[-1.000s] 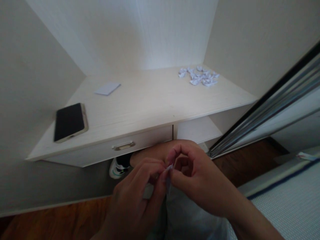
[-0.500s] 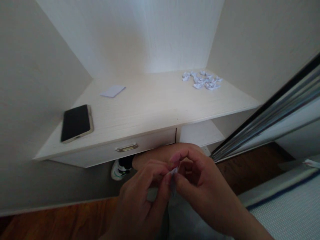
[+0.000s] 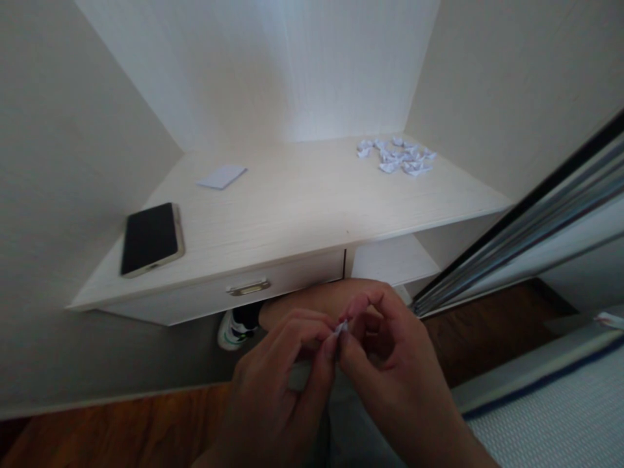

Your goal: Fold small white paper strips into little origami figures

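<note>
A small folded piece of white paper (image 3: pixel 341 328) is pinched between the fingertips of both hands, above my lap. My left hand (image 3: pixel 287 364) grips it from the left with thumb and index finger. From the right, my right hand (image 3: pixel 390 354) closes thumb and index finger on it, the other fingers curled. Most of the paper is hidden by the fingers, so its full shape cannot be made out. Several small folded white paper pieces (image 3: pixel 397 156) lie clustered at the back right of the desk. A flat stack of white paper (image 3: pixel 222 177) rests at the back left.
A dark-screened phone (image 3: pixel 152 239) lies on the left of the white desk (image 3: pixel 292 201). Below its front edge are a drawer with a metal handle (image 3: pixel 248 288) and an open shelf (image 3: pixel 394 260). Sliding-door rails (image 3: pixel 517 221) stand at right, near a bed edge (image 3: pixel 550 403).
The fingertips have shifted on the paper, and less of it hangs below them now. My right hand has turned slightly. The things on the desk have not moved.
</note>
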### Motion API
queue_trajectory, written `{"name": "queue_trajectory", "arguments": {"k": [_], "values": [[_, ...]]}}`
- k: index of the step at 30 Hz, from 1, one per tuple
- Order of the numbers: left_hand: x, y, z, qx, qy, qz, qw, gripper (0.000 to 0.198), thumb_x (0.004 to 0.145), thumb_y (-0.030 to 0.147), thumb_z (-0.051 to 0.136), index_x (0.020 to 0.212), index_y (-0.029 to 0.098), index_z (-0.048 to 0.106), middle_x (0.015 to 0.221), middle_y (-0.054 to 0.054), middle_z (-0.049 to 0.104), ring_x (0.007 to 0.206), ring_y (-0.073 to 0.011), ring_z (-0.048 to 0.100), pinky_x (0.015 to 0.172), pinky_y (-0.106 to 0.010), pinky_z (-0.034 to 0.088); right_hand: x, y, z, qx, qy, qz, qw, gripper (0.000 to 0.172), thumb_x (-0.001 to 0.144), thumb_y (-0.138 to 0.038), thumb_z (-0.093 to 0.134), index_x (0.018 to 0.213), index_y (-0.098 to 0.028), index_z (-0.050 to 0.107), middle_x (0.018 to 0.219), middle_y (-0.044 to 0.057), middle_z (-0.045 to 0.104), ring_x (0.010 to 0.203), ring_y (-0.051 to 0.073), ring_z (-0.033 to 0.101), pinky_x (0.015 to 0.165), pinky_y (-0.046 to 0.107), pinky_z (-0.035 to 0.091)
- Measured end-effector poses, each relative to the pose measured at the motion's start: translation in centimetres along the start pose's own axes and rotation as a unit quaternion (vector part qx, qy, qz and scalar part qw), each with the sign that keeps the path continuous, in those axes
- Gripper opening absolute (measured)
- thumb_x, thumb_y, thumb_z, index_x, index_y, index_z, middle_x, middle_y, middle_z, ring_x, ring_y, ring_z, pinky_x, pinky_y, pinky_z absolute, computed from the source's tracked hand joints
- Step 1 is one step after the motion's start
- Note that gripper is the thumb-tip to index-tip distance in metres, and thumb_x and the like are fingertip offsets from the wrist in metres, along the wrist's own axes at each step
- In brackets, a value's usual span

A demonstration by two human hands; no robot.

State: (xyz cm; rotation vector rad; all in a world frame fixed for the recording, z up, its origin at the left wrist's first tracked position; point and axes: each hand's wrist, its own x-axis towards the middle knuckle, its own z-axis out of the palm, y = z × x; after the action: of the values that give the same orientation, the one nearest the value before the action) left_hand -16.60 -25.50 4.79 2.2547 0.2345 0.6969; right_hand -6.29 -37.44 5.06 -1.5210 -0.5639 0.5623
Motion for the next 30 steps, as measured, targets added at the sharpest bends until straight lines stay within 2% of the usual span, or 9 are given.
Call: {"name": "queue_trajectory", "arguments": {"k": [5,10,17,24,30], "values": [[0.4,0.2,0.0,0.004,0.017,-0.006,1.000,0.014,0.099,0.014,0.060,0.095,0.025,0.067,0.098,0.002,0.076,0.086,-0.0103,0.074,0.077,-0.018,0.056,-0.1,0.8,0.4,-0.015,0.044,-0.115,0.992,0.005,0.087,-0.016,0.063,0.084,-0.020,0.064,0.085,0.005,0.067,0.079,0.019,0.067,0.067,0.030,0.055],[0.4,0.2,-0.1,0.009,0.024,-0.013,1.000,0.013,0.099,0.016,0.060,0.095,0.025,0.068,0.098,0.002,0.076,0.086,-0.0102,0.073,0.077,-0.018,0.056,-0.2,1.0,0.7,0.004,0.065,-0.149,0.987,0.007,0.087,-0.014,0.064,0.085,-0.018,0.069,0.086,0.006,0.071,0.081,0.019,0.071,0.067,0.029,0.058],[0.3,0.2,-0.2,0.010,0.019,-0.001,1.000,0.014,0.098,0.014,0.061,0.094,0.026,0.067,0.097,0.005,0.075,0.087,-0.0093,0.072,0.077,-0.018,0.054,-0.1,0.6,0.5,0.034,0.064,-0.086,0.994,0.001,0.085,-0.019,0.068,0.084,-0.019,0.068,0.083,0.006,0.074,0.077,0.019,0.073,0.057,0.025,0.056],[0.5,0.2,-0.1,0.002,0.017,-0.001,1.000,0.014,0.097,0.014,0.061,0.091,0.025,0.068,0.094,0.003,0.075,0.083,-0.0111,0.072,0.075,-0.019,0.055,-0.1,0.2,0.2,-0.011,0.042,-0.034,0.998,0.001,0.080,-0.019,0.067,0.080,-0.019,0.066,0.081,0.005,0.072,0.075,0.020,0.070,0.063,0.030,0.057],[0.8,0.5,-0.3,-0.075,-0.006,-0.069,0.995,0.016,0.098,0.015,0.062,0.088,0.025,0.069,0.088,0.003,0.074,0.078,-0.0112,0.071,0.071,-0.018,0.056,0.1,0.5,-0.6,0.047,-0.010,-0.028,0.998,0.005,0.080,-0.017,0.071,0.085,-0.018,0.070,0.086,0.005,0.070,0.078,0.018,0.067,0.064,0.028,0.053]]}}
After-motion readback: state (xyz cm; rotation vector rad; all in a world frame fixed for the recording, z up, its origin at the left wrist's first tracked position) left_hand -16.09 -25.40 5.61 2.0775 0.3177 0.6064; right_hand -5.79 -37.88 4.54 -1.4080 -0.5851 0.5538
